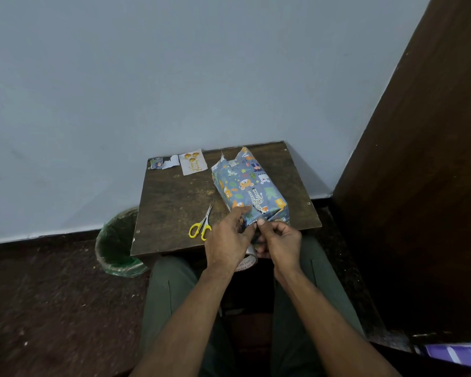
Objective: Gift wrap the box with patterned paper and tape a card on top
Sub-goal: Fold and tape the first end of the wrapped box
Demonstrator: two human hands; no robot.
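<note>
Grey wall (174, 77) fills the top, dark wooden door (430, 164) down the right side, dark floor (38, 308) at left. Small brown table (174, 208) sits against the wall, person's knees in green trousers (169, 295) under its near edge. Left half of the tabletop is mostly bare; right half is taken by the box (249, 186) wrapped in blue animal-print paper, lying at an angle, near end close to the table's front edge, far end with loose paper sticking up. Green bin (114, 246) on the floor just beside the table's left front corner, partly hidden by it. Left hand (226, 240) lies with fingers straight along the box's near left side, pressing the paper. Right hand (279, 243) has fingers curled, thumb and forefinger pinching at the paper's lower corner; what exactly is pinched is hard to tell. Tape roll (247, 261) peeks out below both hands, mostly hidden. Card (193, 161) at the table's back edge, paper scraps (163, 162) just left of it. Yellow-handled scissors (201, 227) near the front, just left of the left hand. Purple object (454, 353) cut off at bottom right.
</note>
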